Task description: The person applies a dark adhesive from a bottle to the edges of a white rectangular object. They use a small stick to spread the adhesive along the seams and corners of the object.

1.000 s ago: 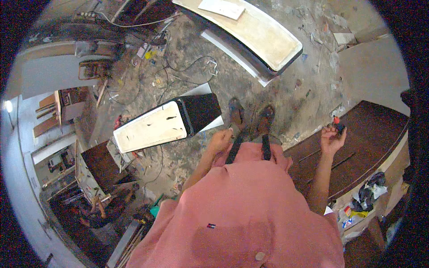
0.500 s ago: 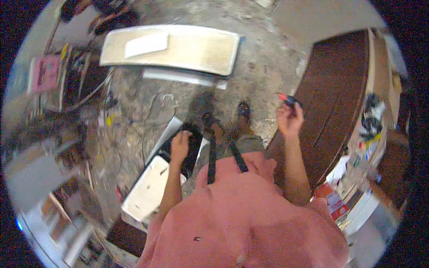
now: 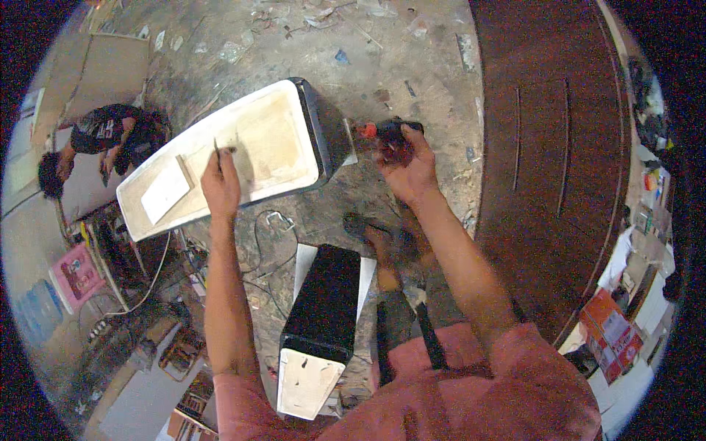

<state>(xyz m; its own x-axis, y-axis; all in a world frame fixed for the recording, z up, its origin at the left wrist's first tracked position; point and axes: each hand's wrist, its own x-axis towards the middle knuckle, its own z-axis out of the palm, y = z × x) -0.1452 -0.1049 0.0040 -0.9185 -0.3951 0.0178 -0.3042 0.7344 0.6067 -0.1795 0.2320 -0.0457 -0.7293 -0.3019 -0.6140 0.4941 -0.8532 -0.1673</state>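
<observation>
Right grip curled round red-tipped black object

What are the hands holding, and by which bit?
The right hand grips a black thing by its body, red tip free. The left hand pinches a thin thing, its tip poking out.

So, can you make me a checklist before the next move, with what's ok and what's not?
1. Right hand holding the black, red-tipped thing: ok.
2. Left hand touching the long cream-topped piece: cannot tell from above.
3. Cream top bare: not ok, a white board lies on it.
4. Floor tidy: not ok, a blue scrap lies there.
5. Other person apart from both hands: ok, off at the left.
</observation>
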